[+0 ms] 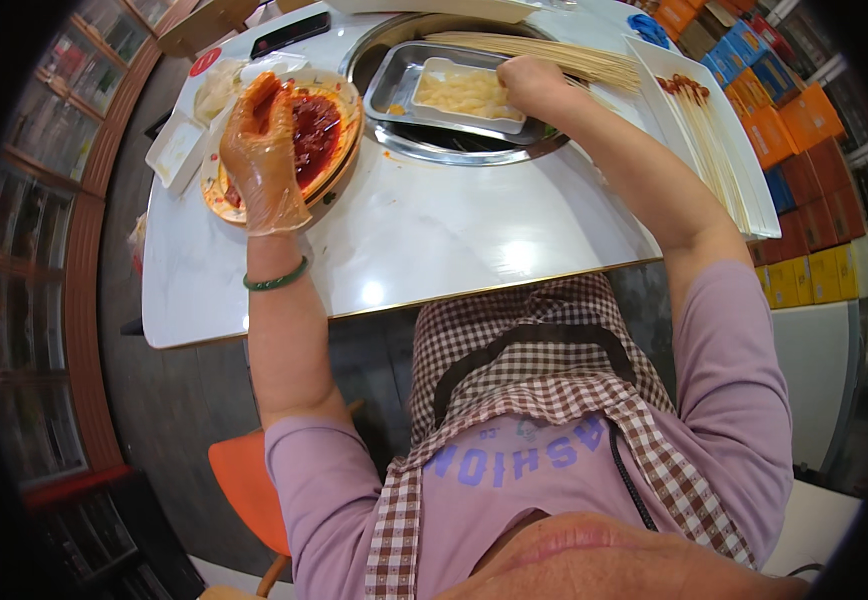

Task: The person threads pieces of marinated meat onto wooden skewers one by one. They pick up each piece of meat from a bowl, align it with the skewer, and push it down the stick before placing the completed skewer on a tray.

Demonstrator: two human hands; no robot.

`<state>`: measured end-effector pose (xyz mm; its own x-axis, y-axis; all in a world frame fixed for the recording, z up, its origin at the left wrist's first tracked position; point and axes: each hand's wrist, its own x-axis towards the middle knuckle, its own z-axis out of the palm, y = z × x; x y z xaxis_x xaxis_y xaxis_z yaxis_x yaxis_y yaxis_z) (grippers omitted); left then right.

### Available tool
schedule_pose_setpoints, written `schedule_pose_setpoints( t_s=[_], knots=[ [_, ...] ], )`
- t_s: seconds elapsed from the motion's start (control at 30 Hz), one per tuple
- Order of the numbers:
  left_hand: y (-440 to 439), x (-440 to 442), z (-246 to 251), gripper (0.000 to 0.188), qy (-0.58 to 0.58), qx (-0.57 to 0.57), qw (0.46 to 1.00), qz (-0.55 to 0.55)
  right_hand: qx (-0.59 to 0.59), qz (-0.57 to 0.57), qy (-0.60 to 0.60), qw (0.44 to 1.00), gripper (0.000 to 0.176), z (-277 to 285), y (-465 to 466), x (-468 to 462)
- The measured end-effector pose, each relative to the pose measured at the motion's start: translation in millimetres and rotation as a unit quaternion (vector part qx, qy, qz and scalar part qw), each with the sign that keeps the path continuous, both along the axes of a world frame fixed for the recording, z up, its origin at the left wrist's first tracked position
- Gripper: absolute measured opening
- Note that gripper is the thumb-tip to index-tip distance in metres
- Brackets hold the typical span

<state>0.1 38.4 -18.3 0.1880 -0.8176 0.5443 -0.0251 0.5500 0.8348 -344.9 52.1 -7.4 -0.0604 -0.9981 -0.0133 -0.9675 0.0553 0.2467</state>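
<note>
My left hand [261, 150], in a clear plastic glove stained orange, is over the left part of a patterned plate [349, 97] of dark red sauce [315, 139]. Its thumb and fingers stand apart with nothing plainly between them. My bare right hand [533, 86] is at the right end of a small white tray [471, 118] of pale yellowish food pieces [460, 91]; its fingertips are hidden, so a grip cannot be told. That tray sits in a steel tray [396, 75] over the round metal-rimmed well [449, 156]. Thin wooden skewers [591, 61] lie behind my right hand.
A long white tray [764, 214] at the right holds skewers with reddish-brown pieces [685, 88]. A white dish [177, 150], a plastic bag [218, 88] and a black phone [291, 35] lie at the left. Coloured boxes [768, 135] are stacked beyond the table's right edge.
</note>
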Motion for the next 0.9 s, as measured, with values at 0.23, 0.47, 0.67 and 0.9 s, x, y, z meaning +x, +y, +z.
schedule_pose_setpoints(
  t_s=[0.23, 0.47, 0.67, 0.9],
  knots=[
    [-5, 3, -4, 0.023, -0.028, -0.009, 0.999, 0.016, 0.047, -0.045, 0.040, 0.997, 0.022, -4, -8, 9],
    [-4, -1, -5, 0.023, 0.041, 0.020, 0.999, -0.015, -0.006, -0.054, 0.044, 0.998, 0.022, -9, -13, 5],
    [-9, 1, -6, 0.024, 0.010, 0.018, 1.000, 0.009, -0.011, -0.051, 0.060, 0.997, 0.018, -10, -11, 9],
    [-7, 0, -4, 0.023, 0.016, 0.037, 0.999, 0.000, 0.028, -0.076, 0.073, 0.994, 0.022, -1, -7, 17]
  ],
)
